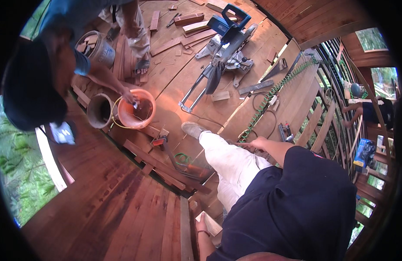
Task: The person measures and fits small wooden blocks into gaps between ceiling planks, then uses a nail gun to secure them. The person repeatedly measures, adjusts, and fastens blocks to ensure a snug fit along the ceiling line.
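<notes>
Wood block (212,225), pale, flat-faced: located at the lower edge, in the wearer's left hand. Plank floor (170,78), brown, carrying most items below. Co-worker in a blue sleeve (82,64), upper left, one arm extended to the orange bucket. Mitre saw (222,30), blue and silver, standing on the floor with twin rails towards the wearer. Coiled hose (263,108), green, running across the right of the floor. Reddish boards (154,166), long, lying left of the wearer's legs. Orange bucket (121,112), beside a grey-brown bucket (93,114); the co-worker's hand is at its mouth with a small whitish object. Metal square (256,87), right of the saw. Left hand (202,224), dark band at the wrist, fingers clamped on the block. Right hand (261,144), near the hose's lower end, fingers curled; cannot tell whether they grip anything.
</notes>
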A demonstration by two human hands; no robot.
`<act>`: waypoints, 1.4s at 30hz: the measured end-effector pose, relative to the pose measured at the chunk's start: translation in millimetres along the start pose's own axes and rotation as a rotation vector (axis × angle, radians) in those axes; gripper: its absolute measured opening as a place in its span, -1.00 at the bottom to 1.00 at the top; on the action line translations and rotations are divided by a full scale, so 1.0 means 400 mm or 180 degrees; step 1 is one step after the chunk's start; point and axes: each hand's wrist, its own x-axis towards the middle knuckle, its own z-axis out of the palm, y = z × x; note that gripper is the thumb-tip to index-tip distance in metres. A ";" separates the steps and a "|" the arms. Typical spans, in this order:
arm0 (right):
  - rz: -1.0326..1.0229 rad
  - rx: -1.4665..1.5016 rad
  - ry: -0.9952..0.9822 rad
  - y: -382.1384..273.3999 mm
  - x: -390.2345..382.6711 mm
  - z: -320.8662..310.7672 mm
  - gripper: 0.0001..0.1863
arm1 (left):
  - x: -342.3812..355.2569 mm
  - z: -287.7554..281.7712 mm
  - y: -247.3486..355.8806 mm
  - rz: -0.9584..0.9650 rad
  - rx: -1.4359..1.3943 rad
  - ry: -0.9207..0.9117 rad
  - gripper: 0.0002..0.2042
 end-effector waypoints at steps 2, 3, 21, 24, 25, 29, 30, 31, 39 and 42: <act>-0.0094 -0.0134 0.0008 -0.070 0.005 -0.034 -0.30 | -0.070 -0.001 0.093 -0.0328 0.0120 0.0061 -0.46; -0.0166 -0.0207 -0.0004 -0.123 0.010 -0.042 -0.28 | -0.078 -0.005 0.133 -0.0267 0.0184 0.0135 -0.47; -0.2257 -0.1582 -0.0882 -0.745 -0.426 -0.284 -0.42 | -0.169 0.060 0.670 0.1048 0.0688 -0.0200 -0.45; -0.1618 -0.1246 -0.0583 -0.666 -0.432 -0.301 -0.43 | -0.108 0.080 0.685 0.0974 0.1248 -0.0223 -0.48; -0.1699 -0.1321 -0.0666 -0.619 -0.351 -0.283 -0.43 | -0.096 0.082 0.707 0.0976 0.1417 -0.0239 -0.48; -0.2809 -0.1118 -0.0686 -0.445 -0.125 -0.256 -0.43 | -0.038 0.066 0.777 0.1197 0.1619 -0.0235 -0.51; -0.3248 -0.0919 -0.0655 -0.400 -0.092 -0.263 -0.42 | -0.024 0.059 0.792 0.1303 0.1567 -0.0255 -0.52; -0.3551 -0.0749 -0.0632 -0.349 -0.063 -0.267 -0.41 | -0.008 0.044 0.810 0.1448 0.1499 -0.0267 -0.52; 0.0102 -0.0138 -0.0582 -0.047 -0.238 -0.302 -0.14 | -0.392 0.145 0.959 0.0619 -0.0346 -0.1236 -0.41; -0.0011 -0.0219 -0.0678 -0.117 -0.163 -0.252 -0.19 | -0.436 0.091 0.809 0.0405 -0.0660 -0.0962 -0.40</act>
